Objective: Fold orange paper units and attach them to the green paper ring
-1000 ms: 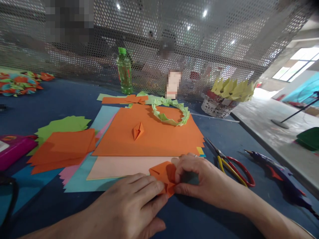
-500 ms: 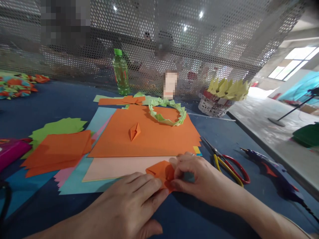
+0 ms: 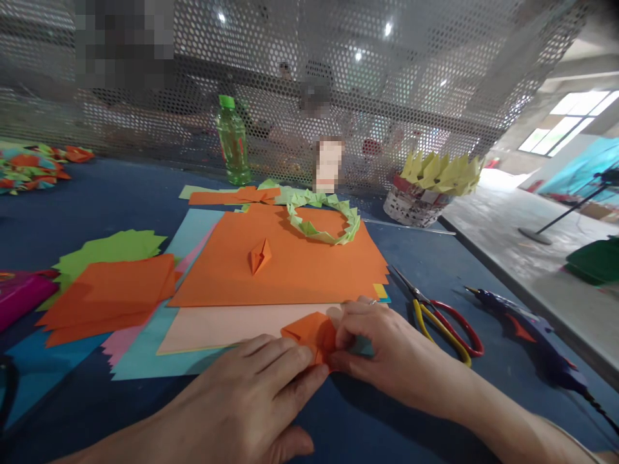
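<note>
A small piece of orange paper (image 3: 309,328), partly folded, lies between my hands near the front of the paper stack. My left hand (image 3: 261,380) rests over its lower left part, fingers stretched out and pressing it down. My right hand (image 3: 370,345) pinches the paper's right edge between thumb and fingers, which hide that edge. Beyond them, a folded orange piece (image 3: 260,256) sits on a large sheet of orange paper (image 3: 222,283). A ring of folded green paper (image 3: 349,232) lies toward the back of that sheet.
Scissors (image 3: 435,316) and a glue gun (image 3: 532,335) lie to the right. Orange squares (image 3: 111,287) and green paper (image 3: 109,248) lie left. A green bottle (image 3: 233,145) and a basket (image 3: 413,203) stand at the back, before a perforated metal screen (image 3: 271,77).
My right fingers have shifted slightly at the right edge of the orange paper, covering more of it. My left hand stays pressed on the paper. The view has moved very slightly.
</note>
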Available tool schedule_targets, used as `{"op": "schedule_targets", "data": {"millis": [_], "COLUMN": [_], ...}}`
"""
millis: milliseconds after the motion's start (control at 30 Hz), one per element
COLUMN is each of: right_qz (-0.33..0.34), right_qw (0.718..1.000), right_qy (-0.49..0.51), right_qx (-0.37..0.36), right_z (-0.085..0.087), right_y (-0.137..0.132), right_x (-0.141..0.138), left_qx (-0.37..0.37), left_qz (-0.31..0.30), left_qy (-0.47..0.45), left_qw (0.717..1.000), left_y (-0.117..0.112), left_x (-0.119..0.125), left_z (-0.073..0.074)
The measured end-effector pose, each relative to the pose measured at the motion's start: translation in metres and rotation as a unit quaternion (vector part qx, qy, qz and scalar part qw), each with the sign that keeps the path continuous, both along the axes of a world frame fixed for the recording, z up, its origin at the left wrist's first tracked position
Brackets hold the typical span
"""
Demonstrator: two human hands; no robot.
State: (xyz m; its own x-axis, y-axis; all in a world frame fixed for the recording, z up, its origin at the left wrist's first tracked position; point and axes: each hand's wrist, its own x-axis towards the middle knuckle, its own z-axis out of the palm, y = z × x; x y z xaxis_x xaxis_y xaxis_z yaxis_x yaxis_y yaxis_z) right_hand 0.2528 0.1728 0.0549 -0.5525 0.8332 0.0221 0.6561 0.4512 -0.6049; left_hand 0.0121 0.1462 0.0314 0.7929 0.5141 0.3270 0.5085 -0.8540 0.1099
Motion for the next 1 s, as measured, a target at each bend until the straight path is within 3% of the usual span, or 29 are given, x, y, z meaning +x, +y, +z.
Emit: {"op": "schedule_targets", "data": {"millis": [233,1000], "right_qz": [0.007,0.013], "right_qw": [1.0,1.0], "right_qy": [-0.012,-0.013], "right_qx": [-0.003,0.001], "right_z": [-0.0003,-0.0004], "right_y": [-0.0011,0.0004], "right_x": [-0.0003,0.0029], "left_qx": [-0.034,0.013], "left_qz": [0.001,-0.01], "left_qy": [0.006,-0.005], "left_qw": [0.999,1.0], "left_y": [0.0006,0.0023], "left_x": [0.0001,0.0031], "left_z": [-0.0009,-0.0007]}}
